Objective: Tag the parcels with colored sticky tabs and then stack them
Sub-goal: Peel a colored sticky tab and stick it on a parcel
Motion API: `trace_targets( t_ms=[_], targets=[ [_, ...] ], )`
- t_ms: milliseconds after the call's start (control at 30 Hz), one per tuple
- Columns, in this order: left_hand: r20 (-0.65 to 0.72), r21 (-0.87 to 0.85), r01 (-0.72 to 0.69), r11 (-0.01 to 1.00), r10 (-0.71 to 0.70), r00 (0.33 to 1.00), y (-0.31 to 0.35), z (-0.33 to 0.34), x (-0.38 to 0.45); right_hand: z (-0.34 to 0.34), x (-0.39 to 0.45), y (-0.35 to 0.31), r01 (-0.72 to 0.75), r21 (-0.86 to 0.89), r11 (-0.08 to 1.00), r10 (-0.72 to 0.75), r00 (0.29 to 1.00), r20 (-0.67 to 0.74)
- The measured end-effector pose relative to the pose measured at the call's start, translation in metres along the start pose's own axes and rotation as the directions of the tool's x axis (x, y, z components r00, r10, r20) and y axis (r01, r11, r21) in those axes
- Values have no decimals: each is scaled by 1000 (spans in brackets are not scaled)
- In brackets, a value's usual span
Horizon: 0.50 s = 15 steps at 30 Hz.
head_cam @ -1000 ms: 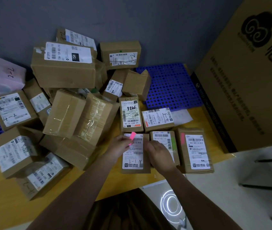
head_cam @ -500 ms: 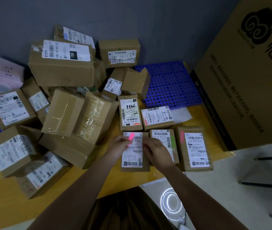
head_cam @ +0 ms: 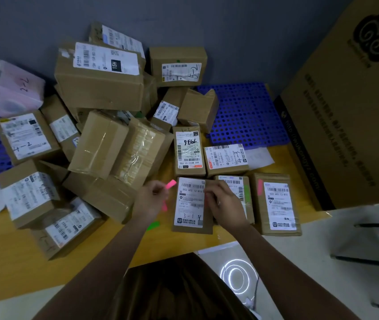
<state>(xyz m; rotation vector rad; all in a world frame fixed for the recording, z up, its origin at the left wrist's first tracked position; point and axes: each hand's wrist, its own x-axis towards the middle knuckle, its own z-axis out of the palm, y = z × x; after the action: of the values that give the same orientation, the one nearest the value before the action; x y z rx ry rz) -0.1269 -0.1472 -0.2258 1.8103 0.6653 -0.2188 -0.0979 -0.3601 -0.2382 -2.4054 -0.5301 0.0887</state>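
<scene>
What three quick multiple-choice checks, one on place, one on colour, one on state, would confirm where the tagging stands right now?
1. Where is the parcel marked 3-1?
A. On the blue mat
B. On the yellow table, between the two hands
C. On top of the pile

2. What colour is the tab in the left hand?
A. Pink
B. Green
C. Blue

3. What is the state of the rightmost parcel in the near row?
A. Untagged
B. Carries a pink tab at its left edge
C. Lifted off the table

Answers:
1 B: it lies flat on the table, with the right hand at its right edge.
2 A: the tab pinched in the fingers is bright pink.
3 B: a pink strip sits beside its label.
</scene>
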Motion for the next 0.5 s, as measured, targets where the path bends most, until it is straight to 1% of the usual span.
trace_targets(
  t_ms=[33, 67, 100, 133, 167, 200, 233, 300, 367, 400, 433, 467, 500],
  targets=[
    [-16, 191, -49, 980, 53, 998, -6, -8, 0, 3, 1, -3, 2, 0, 1000, -2, 1000, -2],
    [10, 372, -74, 925, 76, 997, -13, -14, 0, 6, 3, -5, 5, 3, 1000, -5, 1000, 2],
    [41, 529, -76, 845, 63, 997, -17, -17, 0, 9, 4, -9, 10, 10, 1000, -10, 1000, 9],
    [88, 640, -90, 763, 43, 995, -22, -18, 3, 11, 6, -13, 25, 17, 1000, -25, 1000, 17],
    [131, 704, -110, 702, 24, 991, -22, -18, 4, 14, 8, -17, 52, 14, 999, -53, 998, 29],
    [161, 731, -138, 669, 28, 987, -21, -18, 5, 16, 10, -20, 89, 0, 996, -89, 995, 50],
    [189, 737, -161, 657, 29, 982, -18, -18, 4, 19, 13, -21, 124, -19, 992, -122, 989, 78],
    [223, 728, -195, 658, 42, 974, -14, -17, 8, 22, 20, -22, 138, -49, 989, -131, 984, 120],
    [235, 716, -205, 667, 46, 971, -5, -16, 11, 17, 32, -20, 91, -67, 994, -86, 994, 68],
    [238, 708, -218, 671, 64, 969, -1, -14, 12, 12, 41, -17, 59, -89, 994, -57, 998, 24],
    [238, 697, -235, 678, 90, 967, 5, -13, 12, 6, 51, -14, 19, -133, 991, -18, 1000, 7],
    [235, 681, -255, 686, 124, 964, 11, -10, 13, -1, 62, -11, -26, -201, 979, 34, 999, 36],
    [236, 670, -277, 689, 156, 959, 18, -8, 13, -10, 74, -6, -66, -280, 958, 100, 989, 108]
  ],
)
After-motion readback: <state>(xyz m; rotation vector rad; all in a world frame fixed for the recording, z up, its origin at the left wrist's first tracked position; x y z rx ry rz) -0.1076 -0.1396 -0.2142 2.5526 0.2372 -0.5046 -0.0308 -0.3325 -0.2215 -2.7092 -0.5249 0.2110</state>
